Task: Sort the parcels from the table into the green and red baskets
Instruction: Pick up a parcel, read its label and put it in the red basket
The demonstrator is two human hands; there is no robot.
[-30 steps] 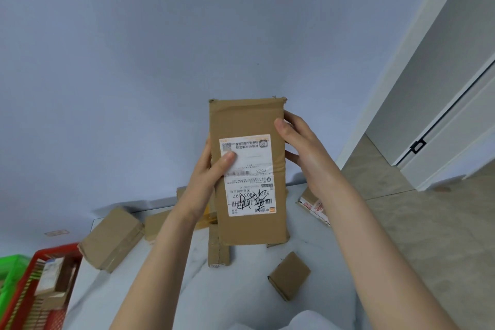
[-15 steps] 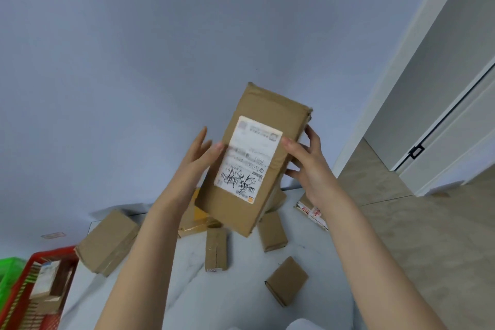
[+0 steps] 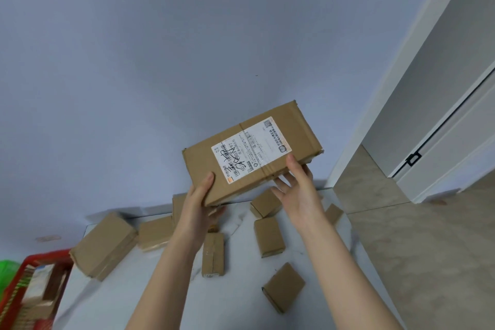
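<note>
Read the label before you commit: keep the parcel (image 3: 251, 154) level enough to see its print, then carry it left toward the baskets without clipping the boxes below. Your left hand (image 3: 199, 205) clamps the parcel's lower left corner, thumb on top; your right hand (image 3: 298, 190) supports its lower edge with fingers spread. The parcel sits raised above the tabletop (image 3: 160, 297), tilted, a flat brown carton with a white shipping label scrawled in black marker.
</note>
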